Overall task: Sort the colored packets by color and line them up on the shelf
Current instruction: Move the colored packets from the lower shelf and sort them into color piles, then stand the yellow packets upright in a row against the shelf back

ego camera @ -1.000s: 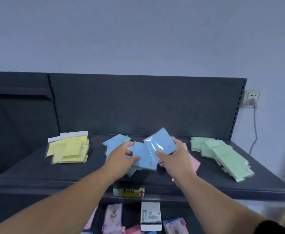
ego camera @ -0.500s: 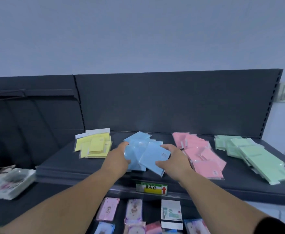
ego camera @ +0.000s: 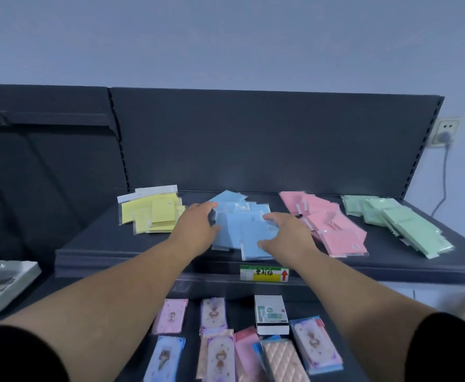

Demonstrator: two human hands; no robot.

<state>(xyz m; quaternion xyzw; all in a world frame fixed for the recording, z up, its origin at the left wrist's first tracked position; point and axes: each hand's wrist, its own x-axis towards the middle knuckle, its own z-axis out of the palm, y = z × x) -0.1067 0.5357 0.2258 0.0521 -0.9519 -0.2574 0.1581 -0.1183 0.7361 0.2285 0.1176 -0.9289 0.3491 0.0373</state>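
Dark shelf (ego camera: 88, 249), grey wall behind | sorted by colour: yellow packets (ego camera: 154, 216) left end, blue packets (ego camera: 239, 230) centre, pink packets (ego camera: 333, 230), green packets (ego camera: 402, 227) right end | left hand (ego camera: 195, 230), right hand (ego camera: 289, 238) relaxed, flanking blue pile, gripping nothing | remaining, likely: squaring ragged piles into lines

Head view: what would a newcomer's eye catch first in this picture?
Four colour piles lie in a row on the dark shelf: yellow packets, blue packets, pink packets, green packets, from left to right. The left hand and right hand touch the blue pile.
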